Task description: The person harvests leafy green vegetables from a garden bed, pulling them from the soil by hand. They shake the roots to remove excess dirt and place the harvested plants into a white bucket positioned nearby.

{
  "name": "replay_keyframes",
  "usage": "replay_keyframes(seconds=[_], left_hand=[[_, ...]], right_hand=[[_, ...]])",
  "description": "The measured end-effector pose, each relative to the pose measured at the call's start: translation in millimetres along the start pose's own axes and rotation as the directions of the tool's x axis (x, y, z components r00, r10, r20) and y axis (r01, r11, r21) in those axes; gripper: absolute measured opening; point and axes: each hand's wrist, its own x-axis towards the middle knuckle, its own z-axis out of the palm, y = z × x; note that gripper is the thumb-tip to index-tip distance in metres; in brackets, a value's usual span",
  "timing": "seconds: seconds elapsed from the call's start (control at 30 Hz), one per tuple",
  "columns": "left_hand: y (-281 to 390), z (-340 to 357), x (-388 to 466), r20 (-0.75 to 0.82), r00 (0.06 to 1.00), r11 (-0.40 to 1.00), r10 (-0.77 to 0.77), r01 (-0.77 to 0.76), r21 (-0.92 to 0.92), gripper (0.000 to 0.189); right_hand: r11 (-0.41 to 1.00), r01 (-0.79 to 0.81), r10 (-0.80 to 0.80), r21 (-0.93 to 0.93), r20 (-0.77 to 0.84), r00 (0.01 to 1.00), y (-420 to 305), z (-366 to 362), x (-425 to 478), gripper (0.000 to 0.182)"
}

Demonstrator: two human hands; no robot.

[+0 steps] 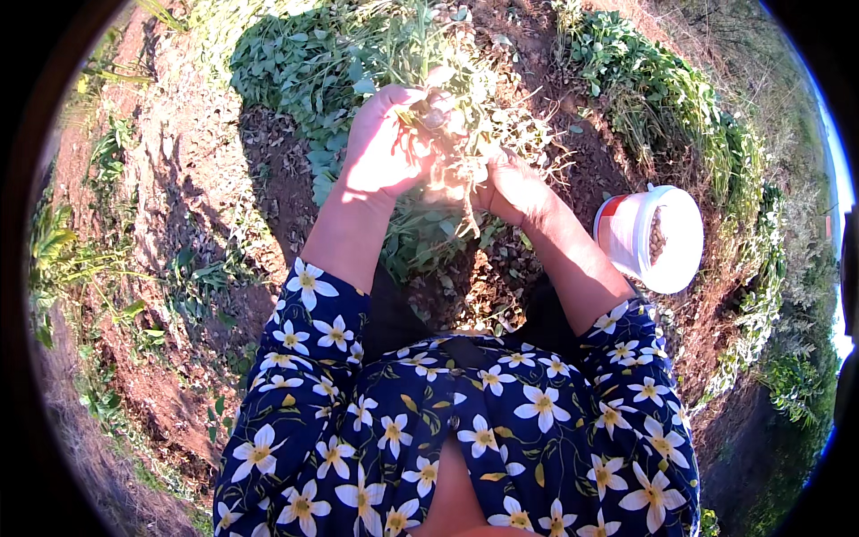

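Note:
Uprooted peanut plants [493, 127] are held up before me in bright sun, with thin pale roots [468, 201] hanging down. My left hand [389, 148] is turned palm up and holds the root end from the left, thumb beside pale pods [436, 115]. From the right, my right hand [510, 184] grips the same tangle of roots and stems, its fingers partly hidden. Glare washes out the space between the hands, so single pods are hard to make out there.
A white plastic bucket [621, 231] with peanuts [658, 235] in it stands on the right. Heaped green peanut plants [288, 74] lie ahead to the left, and another row [658, 74] lies at upper right. Reddish soil [268, 168] with dry leaves surrounds me.

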Motion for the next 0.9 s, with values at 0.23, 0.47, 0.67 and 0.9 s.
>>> replay_keyframes(seconds=[0.23, 0.47, 0.67, 0.9], left_hand=[[8.4, -29.1, -4.7, 0.147, 0.987, 0.988, -0.065, 0.042, 0.152, 0.049], [-14.9, 21.2, -20.7, 0.036, 0.986, 0.905, -0.162, 0.134, 0.403, 0.058], [-10.3, 23.1, -19.1, 0.037, 0.979, 0.818, -0.202, 0.148, 0.556, 0.033], [-6.2, 22.6, -16.1, -0.061, 0.996, 0.806, -0.059, 0.083, 0.585, 0.025]], right_hand=[[0.912, 0.406, -0.406, -0.063, 0.018, 0.914, -56.1, 29.1, -10.2, 0.018], [0.424, 0.421, -0.688, -0.802, 0.017, 0.726, -54.7, 25.3, -6.9, 0.041], [0.63, 0.46, -0.516, -0.625, 0.106, 0.85, -56.6, 27.6, -10.8, 0.041], [0.888, 0.25, -0.247, -0.386, 0.058, 0.967, -77.5, 37.3, -35.4, 0.055]])
